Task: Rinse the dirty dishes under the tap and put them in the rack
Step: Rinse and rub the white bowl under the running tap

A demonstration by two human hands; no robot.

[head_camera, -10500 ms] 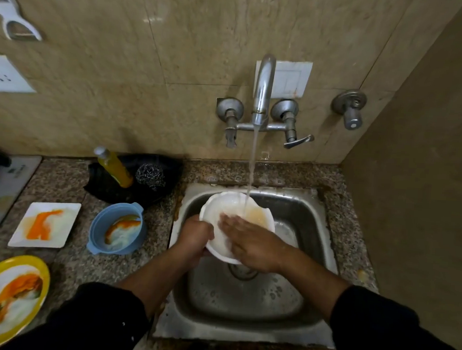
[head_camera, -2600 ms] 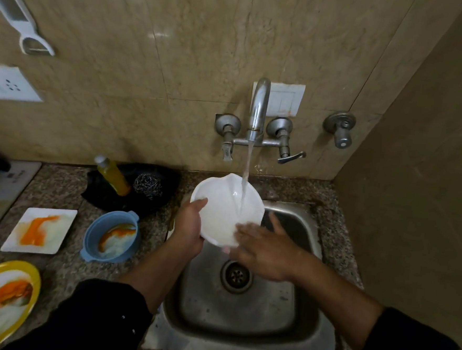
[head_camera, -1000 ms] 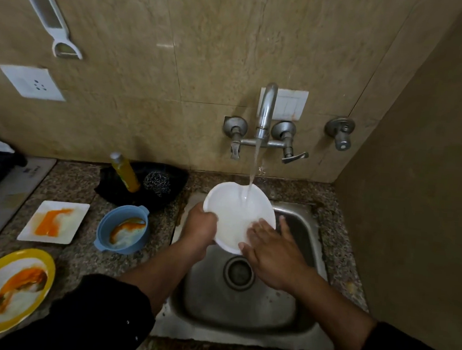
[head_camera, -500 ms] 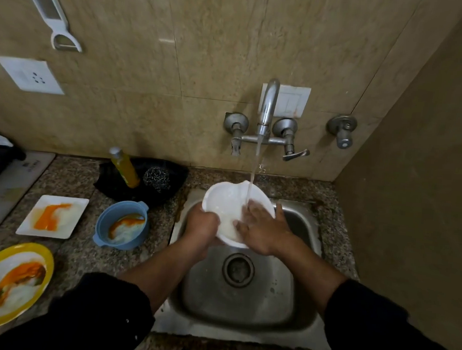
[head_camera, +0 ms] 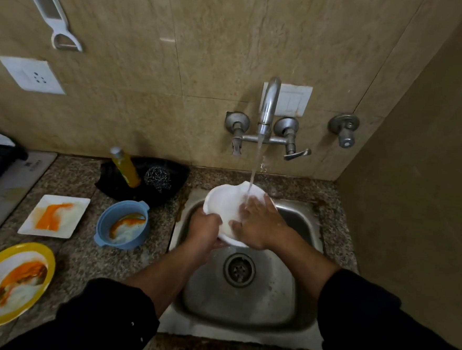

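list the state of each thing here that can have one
tap, running
white bowl, under the stream, no orange visible
left hand, grips the white bowl's rim
right hand, flat inside the white bowl
blue bowl, orange-smeared, on counter
square plate, orange-smeared
yellow plate, orange-smeared

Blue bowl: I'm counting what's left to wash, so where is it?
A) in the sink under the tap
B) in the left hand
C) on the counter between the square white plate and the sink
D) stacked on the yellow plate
C: the blue bowl, smeared orange inside, sits on the counter with the square white plate to its left and the sink to its right.
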